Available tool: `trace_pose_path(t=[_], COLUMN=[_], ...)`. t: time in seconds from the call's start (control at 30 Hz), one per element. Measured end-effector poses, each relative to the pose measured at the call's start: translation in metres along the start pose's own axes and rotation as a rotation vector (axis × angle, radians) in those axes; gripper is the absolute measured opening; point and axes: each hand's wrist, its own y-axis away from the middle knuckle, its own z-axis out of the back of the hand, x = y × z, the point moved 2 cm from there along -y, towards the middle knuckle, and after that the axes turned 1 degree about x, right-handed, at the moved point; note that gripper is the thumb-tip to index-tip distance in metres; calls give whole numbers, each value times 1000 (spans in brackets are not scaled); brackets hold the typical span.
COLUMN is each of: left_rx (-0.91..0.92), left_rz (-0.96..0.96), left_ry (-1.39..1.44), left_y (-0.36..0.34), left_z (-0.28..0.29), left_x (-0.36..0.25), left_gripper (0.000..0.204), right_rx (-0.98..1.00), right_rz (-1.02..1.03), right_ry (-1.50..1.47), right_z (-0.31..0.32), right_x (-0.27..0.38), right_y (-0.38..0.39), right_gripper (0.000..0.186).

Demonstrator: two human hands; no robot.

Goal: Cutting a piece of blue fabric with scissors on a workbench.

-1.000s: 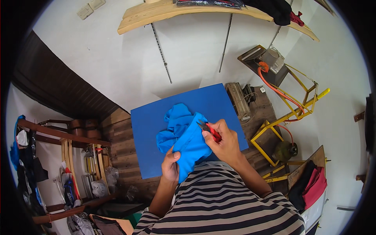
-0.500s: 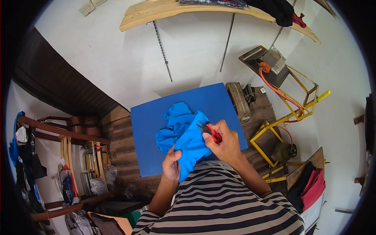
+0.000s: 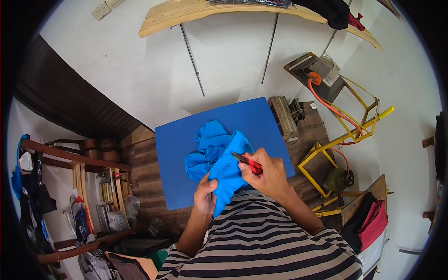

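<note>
Little has shifted since the earlier frames: both hands stay on the blue garment (image 3: pixel 218 156), and the cutter's tip sits at much the same spot on the cloth.

2 hands work over the blue board (image 3: pixel 186 140), which carries the garment. Most of the cloth lies bunched near the middle of the board, while 1 flap runs down past the board's near edge toward the person's striped shirt (image 3: pixel 266 242).

Left hand (image 3: pixel 205 195) is at the near edge of the board, fingers curled and thumb pressed on top, pinching the lower flap of the garment. Its forearm comes up from the lower edge, almost straight.

Right hand (image 3: pixel 266 175) is clenched around small red-handled snips (image 3: pixel 247 162), just right of the garment's upper fold. The grey blades point up and left, their tip touching the cloth's right edge; whether the blades are apart cannot be told. The wrist bends inward, the forearm slanting in from the lower right.

Beyond the right edge of the board lies a wooden block (image 3: pixel 283 119) on a plank floor, with a yellow metal frame (image 3: pixel 347 135) farther right.
</note>
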Motion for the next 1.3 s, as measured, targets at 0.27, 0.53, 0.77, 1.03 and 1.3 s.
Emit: trace_pose_path(t=[0.27,0.53,0.77,1.03,1.3], left_rx=[12,-7,-7,28,97], left_rz=[-5,-10,36,60,-10], left_ry=[43,114,-62,-394,-133], left_y=[-5,-10,-12,-7,-4], left_z=[-3,-13,-10,1,7], left_x=[5,4,0,-5,5], left_gripper=[64,64,62,32,32], right_rx=[8,13,149,-10,40], right_rz=[60,-49,-640,-611,-571], right_ry=[27,-126,-882,-867,-749], right_z=[4,12,22,23,-6], right_x=[-1,-6,-33,-56,-81], right_y=[1,0,-21,-30,-39], right_gripper=[27,25,12,14,12])
